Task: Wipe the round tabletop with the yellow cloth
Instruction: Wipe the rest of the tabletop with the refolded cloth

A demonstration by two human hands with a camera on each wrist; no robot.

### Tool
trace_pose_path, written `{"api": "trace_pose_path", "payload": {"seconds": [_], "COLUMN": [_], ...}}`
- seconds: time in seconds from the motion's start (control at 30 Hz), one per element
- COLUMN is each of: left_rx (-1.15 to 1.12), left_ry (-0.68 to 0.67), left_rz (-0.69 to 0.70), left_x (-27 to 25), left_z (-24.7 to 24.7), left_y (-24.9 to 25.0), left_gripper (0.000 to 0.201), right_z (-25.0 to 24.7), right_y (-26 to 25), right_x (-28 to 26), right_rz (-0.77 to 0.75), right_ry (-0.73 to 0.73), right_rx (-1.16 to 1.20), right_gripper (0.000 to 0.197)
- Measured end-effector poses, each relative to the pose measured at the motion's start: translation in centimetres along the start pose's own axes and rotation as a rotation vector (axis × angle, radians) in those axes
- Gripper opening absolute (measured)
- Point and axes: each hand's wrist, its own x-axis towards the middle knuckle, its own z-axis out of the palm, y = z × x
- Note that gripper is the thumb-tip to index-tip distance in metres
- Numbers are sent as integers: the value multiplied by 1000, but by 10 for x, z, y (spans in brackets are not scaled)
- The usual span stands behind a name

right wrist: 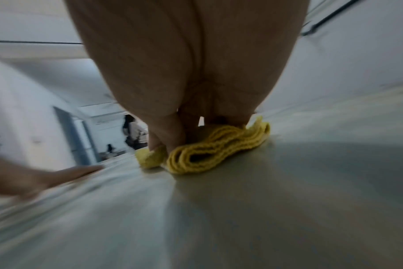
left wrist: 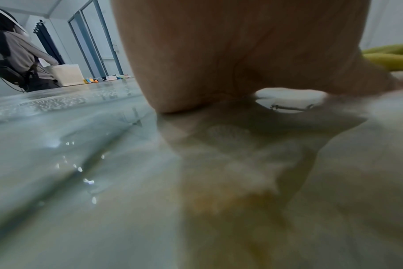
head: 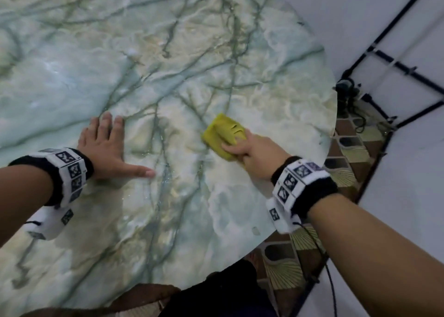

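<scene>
Hands both rest on tabletop (head: 168,52). Left hand (head: 105,146) lies flat w/ fingers spread, well left of cloth (head: 224,134). Right hand (head: 252,152) grips cloth's near end, fingers curled over it; folded cloth runs away from fingers, toward table's far side, near right rim.

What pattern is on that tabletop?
Pale green marble tabletop with dark branching veins; head view shows it best.
</scene>
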Motion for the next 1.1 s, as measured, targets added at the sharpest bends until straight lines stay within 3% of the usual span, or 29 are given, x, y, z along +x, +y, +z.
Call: {"api": "trace_pose_path", "payload": {"seconds": [0.07, 0.17, 0.27, 0.37, 0.47, 0.57, 0.63, 0.8, 0.9, 1.0, 1.1], "left_rx": [12, 29, 25, 35, 40, 42, 37, 29, 53, 64, 83], "left_ry": [-1, 4, 6, -4, -17, -30, -29, 8, -49, -108, -81], "left_rz": [3, 9, 5, 1, -17, -33, -40, 77, 184, 173, 154], "left_x": [2, 4, 5, 6, 6, 4, 2, -13, -19, -18, -17], "left_z": [0, 2, 2, 2, 0, -2, -6, -7, -3, 7, 16], "left_y": [0, 0, -1, 0, 2, 3, 7, 42, 92, 122, 126], "left_gripper": [177, 176, 175, 175, 176, 176, 178, 172, 165, 166, 170], "right_z": [13, -14, -50, -52, -20, 7, -3, -56, -49, -23, -19], "right_y": [3, 58, 106, 105, 55, 23, 51, 126, 108, 81, 87], "right_x": [-35, -58, -31, 8, 12, -24, -39, -15, 0, -18, -44], "right_rz": [-70, 87, 276, 329, 189, -44, -33, 263, 260, 113, 18], "right_ry": [-56, -51, 58, 122, 135, 8, 1, 84, 79, 38, -9], "right_rx": [79, 28, -100, -62, -29, 24, 15, -136, -101, -63, -30], "right_gripper": [53, 61, 54, 50, 49, 51, 55, 46, 48, 54, 56]}}
